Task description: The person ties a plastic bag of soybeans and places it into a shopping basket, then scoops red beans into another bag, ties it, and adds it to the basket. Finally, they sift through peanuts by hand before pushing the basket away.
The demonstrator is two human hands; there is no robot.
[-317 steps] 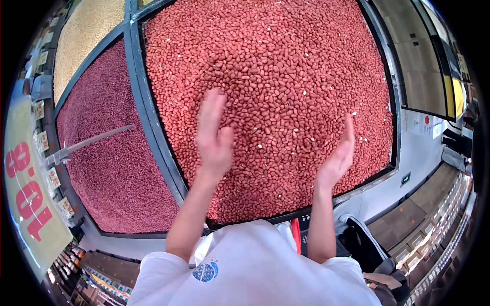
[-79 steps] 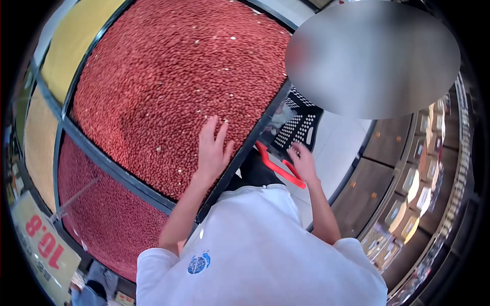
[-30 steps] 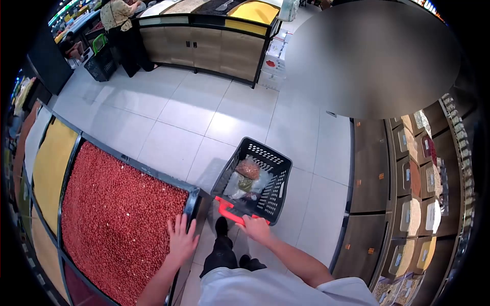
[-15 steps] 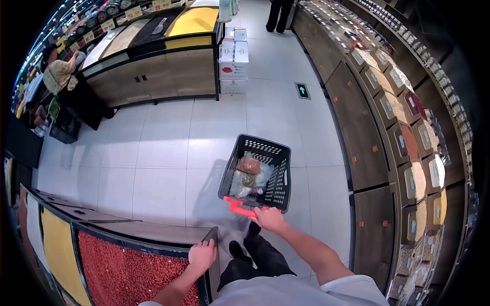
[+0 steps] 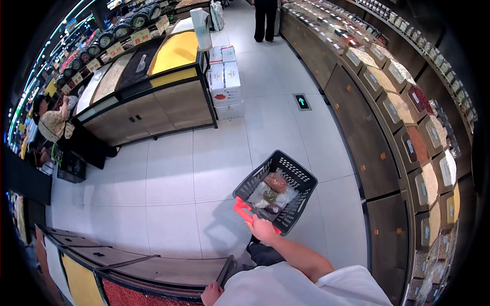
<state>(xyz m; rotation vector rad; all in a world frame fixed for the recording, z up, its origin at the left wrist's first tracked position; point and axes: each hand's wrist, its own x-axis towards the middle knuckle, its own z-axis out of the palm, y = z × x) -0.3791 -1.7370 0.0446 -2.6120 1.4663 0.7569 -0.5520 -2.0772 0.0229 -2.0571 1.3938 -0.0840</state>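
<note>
My right hand (image 5: 263, 229) is closed round the red handle (image 5: 244, 211) of a black shopping basket (image 5: 301, 204), which hangs tilted over the tiled floor. Inside the basket lie clear bags, one with reddish contents (image 5: 276, 182), one with greenish contents (image 5: 270, 195) and one with dark contents (image 5: 273, 208). My left hand (image 5: 211, 293) rests at the corner of the bin counter (image 5: 168, 270) at the bottom, beside the red beans or nuts (image 5: 132, 296). Its fingers are partly hidden and small.
Wooden cabinets with grain bins (image 5: 418, 145) line the right side. A counter with yellow grain (image 5: 173, 51) and stacked white boxes (image 5: 224, 84) stand ahead. One person (image 5: 53, 125) is at the left near another basket (image 5: 71, 168); another person (image 5: 265, 20) stands up the aisle.
The view has tilted up and shifted. The basket has turned and sits further right and lower in view, still in my right hand. My left hand is lower, nearer the bottom edge.
</note>
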